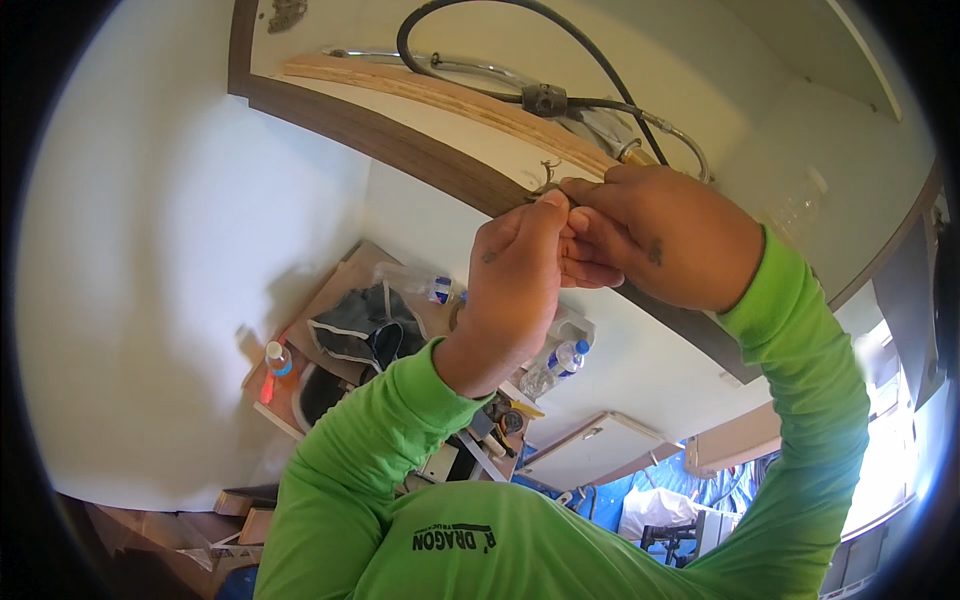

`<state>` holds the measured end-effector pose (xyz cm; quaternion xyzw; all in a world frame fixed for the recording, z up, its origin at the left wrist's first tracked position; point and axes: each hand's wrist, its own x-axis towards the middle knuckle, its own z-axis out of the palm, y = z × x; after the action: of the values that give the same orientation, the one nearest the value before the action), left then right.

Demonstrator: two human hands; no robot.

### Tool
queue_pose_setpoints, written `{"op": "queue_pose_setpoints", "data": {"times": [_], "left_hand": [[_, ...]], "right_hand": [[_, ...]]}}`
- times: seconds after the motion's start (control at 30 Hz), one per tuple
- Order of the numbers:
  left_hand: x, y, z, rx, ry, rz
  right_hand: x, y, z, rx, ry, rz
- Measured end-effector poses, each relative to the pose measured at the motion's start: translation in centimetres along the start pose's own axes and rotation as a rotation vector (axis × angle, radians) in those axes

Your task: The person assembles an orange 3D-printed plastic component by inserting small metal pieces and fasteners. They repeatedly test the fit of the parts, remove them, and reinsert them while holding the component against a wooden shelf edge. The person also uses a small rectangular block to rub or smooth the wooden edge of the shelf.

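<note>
My left hand [512, 285] and my right hand [685, 240] meet at the front edge of an overhead cabinet [400, 135]. The fingers of both are pinched together, thumbs close to each other. Just beyond the fingertips sticks up a small, thin, brownish curled piece [548, 172], too small to name. Whatever lies between the fingers is hidden. Behind my hands a strip of plywood [440, 92] lies along the cabinet. Past it, a black hose [590, 42] loops through a dark fitting [544, 100], and a braided hose [690, 143] curves close to my right hand.
Below, a board surface [345, 270] carries a dark cloth bag [365, 325], a bottle with orange liquid [279, 360] and several tools. A clear water bottle with a blue cap [556, 368] stands nearby. Blue sheeting [610, 500] covers things lower right. A white wall [180, 250] rises on the left.
</note>
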<state>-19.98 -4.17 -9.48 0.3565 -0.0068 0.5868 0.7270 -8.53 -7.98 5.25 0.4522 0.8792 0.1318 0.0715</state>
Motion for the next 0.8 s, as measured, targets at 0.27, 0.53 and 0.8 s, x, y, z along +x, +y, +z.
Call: {"op": "queue_pose_setpoints", "data": {"times": [0.27,0.53,0.8], "left_hand": [[-4.5,0.2,2.0,0.841,0.047,0.223],[0.5,0.8,1.3,1.845,-0.001,1.129],[3.5,0.6,7.7,2.03,-0.297,0.976]], "right_hand": [[-6.2,0.4,-1.7,-0.042,0.278,0.001],[-13.8,4.1,-5.1,-0.001,0.238,0.166],[-17.4,8.4,-6.1,0.063,0.28,0.218]]}}
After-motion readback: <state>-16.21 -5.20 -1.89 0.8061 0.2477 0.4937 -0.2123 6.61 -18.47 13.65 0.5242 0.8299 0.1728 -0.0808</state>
